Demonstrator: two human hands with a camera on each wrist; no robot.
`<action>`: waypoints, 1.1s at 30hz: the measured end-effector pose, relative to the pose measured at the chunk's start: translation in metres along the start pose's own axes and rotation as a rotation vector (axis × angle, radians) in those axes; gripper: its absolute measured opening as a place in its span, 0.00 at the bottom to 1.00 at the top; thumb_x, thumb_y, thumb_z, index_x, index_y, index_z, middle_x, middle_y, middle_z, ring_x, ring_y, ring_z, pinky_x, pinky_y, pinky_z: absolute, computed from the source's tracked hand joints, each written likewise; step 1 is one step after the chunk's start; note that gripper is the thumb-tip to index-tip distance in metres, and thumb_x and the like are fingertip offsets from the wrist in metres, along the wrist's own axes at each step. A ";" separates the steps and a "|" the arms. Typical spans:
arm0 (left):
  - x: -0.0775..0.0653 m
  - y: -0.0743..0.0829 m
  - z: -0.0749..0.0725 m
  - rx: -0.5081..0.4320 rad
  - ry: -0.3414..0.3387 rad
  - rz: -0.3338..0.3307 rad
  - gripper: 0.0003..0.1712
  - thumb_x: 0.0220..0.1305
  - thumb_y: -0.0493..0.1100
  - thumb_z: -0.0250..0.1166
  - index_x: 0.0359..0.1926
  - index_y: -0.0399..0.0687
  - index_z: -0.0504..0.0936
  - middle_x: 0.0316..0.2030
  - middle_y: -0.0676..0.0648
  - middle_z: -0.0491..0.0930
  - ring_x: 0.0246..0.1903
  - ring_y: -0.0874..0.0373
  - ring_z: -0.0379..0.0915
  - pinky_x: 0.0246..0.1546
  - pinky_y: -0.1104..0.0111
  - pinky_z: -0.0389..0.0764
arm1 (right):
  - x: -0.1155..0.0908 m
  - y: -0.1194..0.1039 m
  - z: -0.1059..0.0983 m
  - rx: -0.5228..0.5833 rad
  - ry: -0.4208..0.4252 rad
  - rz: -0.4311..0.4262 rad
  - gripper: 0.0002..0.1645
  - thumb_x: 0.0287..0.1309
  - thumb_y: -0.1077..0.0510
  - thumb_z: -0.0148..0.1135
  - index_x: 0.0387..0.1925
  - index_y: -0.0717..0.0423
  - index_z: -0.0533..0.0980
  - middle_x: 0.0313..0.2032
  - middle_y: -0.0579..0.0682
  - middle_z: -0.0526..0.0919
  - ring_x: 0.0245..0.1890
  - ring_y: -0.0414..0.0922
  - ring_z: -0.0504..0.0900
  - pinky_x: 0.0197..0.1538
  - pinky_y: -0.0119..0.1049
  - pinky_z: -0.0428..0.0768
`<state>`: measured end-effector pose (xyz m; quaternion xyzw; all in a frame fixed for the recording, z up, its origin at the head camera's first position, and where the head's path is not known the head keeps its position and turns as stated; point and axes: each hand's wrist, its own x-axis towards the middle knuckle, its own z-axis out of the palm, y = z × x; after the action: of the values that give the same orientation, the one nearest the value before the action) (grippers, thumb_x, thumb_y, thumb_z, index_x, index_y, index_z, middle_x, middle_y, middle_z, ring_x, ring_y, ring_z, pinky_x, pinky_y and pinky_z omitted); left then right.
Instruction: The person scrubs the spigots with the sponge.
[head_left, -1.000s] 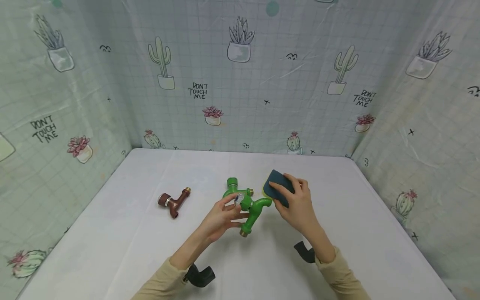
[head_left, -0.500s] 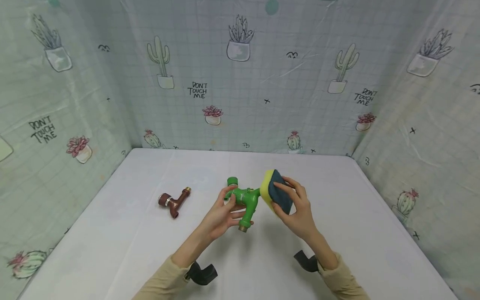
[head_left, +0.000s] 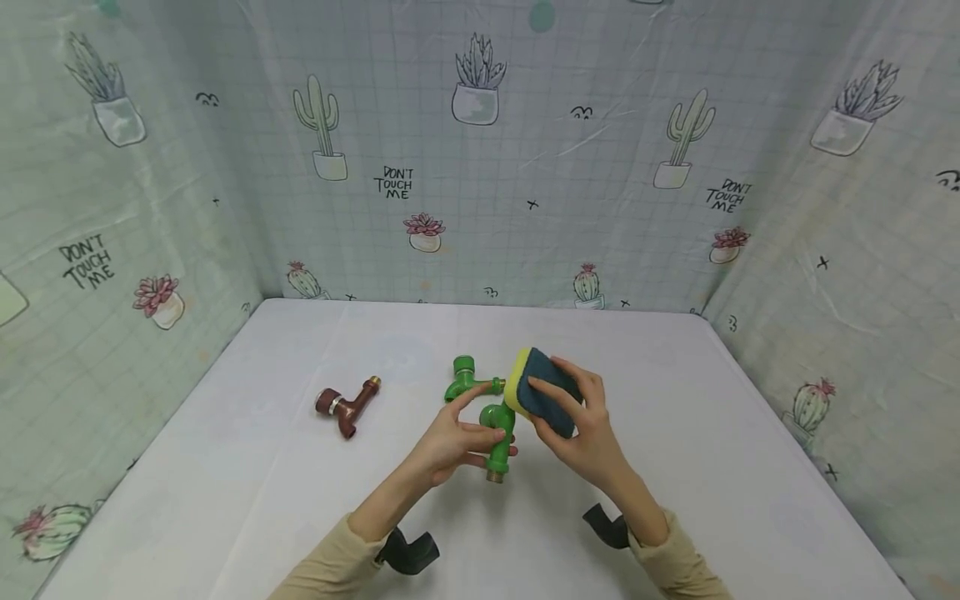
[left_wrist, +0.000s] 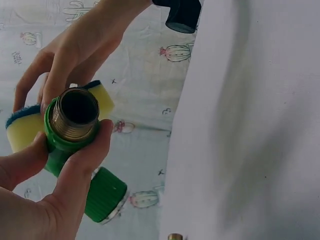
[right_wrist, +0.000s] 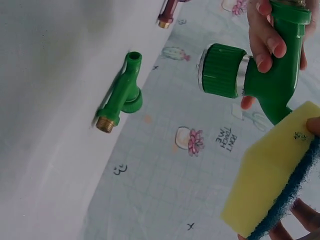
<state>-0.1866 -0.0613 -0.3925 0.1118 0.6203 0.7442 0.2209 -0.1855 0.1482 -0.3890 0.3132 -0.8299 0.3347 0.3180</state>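
In the head view my left hand grips a green tap by its body, above the table, with the threaded brass inlet pointing down. My right hand holds a yellow sponge with a dark blue scouring side, fingers and thumb on the edges. The sponge's yellow face lies against the spout of the tap, as the right wrist view shows; the spout's end is hidden behind it. In that view the tap's ribbed green knob points away from the sponge. The left wrist view looks into the open inlet.
A second green tap lies on the white table just behind the held one. Farther left lies a brown tap with a brass end. Curtains printed with cacti enclose the table at the back and sides. Black elbow-shaped pieces sit at both wrists.
My left hand has turned the tap, so its knob no longer faces left and the inlet points more straight down. The sponge has come left onto the spout, its yellow face now toward the tap.
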 end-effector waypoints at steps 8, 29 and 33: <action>-0.001 -0.001 0.002 0.039 0.031 -0.045 0.27 0.60 0.34 0.56 0.61 0.39 0.63 0.41 0.32 0.79 0.36 0.48 0.81 0.35 0.57 0.81 | -0.007 0.004 -0.002 -0.020 -0.081 0.017 0.32 0.40 0.61 0.69 0.51 0.43 0.73 0.58 0.58 0.64 0.52 0.50 0.61 0.44 0.52 0.74; -0.002 -0.004 -0.004 0.018 0.055 -0.015 0.29 0.59 0.32 0.56 0.62 0.44 0.61 0.41 0.31 0.79 0.37 0.47 0.80 0.36 0.57 0.81 | -0.010 0.004 -0.001 -0.062 -0.086 -0.008 0.31 0.40 0.60 0.68 0.51 0.42 0.73 0.58 0.58 0.64 0.53 0.51 0.61 0.45 0.52 0.75; -0.002 0.000 -0.010 -0.042 0.095 -0.008 0.31 0.60 0.32 0.54 0.64 0.49 0.57 0.46 0.30 0.76 0.41 0.46 0.79 0.39 0.55 0.79 | -0.016 0.012 -0.004 -0.113 -0.076 -0.016 0.30 0.39 0.61 0.69 0.49 0.42 0.74 0.57 0.59 0.65 0.52 0.53 0.61 0.43 0.53 0.75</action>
<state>-0.1891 -0.0707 -0.3938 0.0688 0.6147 0.7608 0.1966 -0.1830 0.1629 -0.4026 0.3137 -0.8565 0.2726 0.3062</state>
